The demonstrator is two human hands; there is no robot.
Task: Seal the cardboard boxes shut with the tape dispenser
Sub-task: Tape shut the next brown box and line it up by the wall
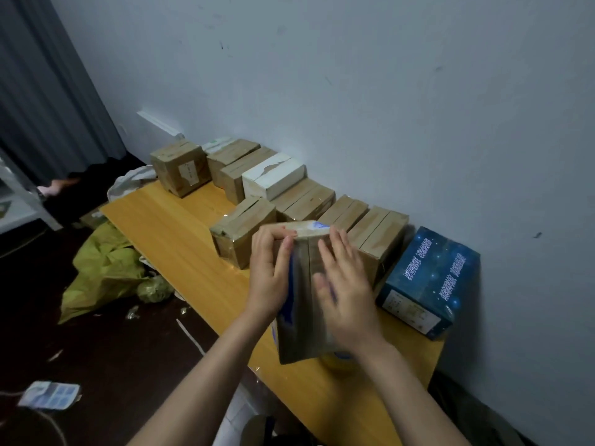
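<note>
1. Both forearms reach in from the near edge. The hands meet on one cardboard box (301,317) that stands on the yellow wooden table (180,246).
2. Left hand (269,278): grips the box's left side, fingers curled over its far top corner and thumb lying along the glossy taped face.
3. Right hand (346,294): flat on the box's upper face with the fingers straight and together, holding nothing. It is blurred.
4. The box shows shiny tape over its centre seam and blue print along its left edge and at the far end.
5. Just under the right wrist, a tape roll (336,360) peeks out on the table, touching or nearly touching the box's near end. It is mostly hidden, so I cannot tell whether it sits in a dispenser.
6. Right of the right hand: a dark blue printed carton (431,278) against the wall (386,91).
7. Just beyond the left hand: a taped brown box (240,233).
8. Beyond the right hand: brown boxes (376,233) side by side along the wall.
9. Farther out past both hands: a white box (272,178) atop the row and a lone brown box (178,167) at the table's far end.
10. Left of the left hand, down on the dark floor: a yellow-green plastic bag (103,272) and a pale blue packet (48,394).
11. Far left of the hands: a grey curtain (48,91).
</note>
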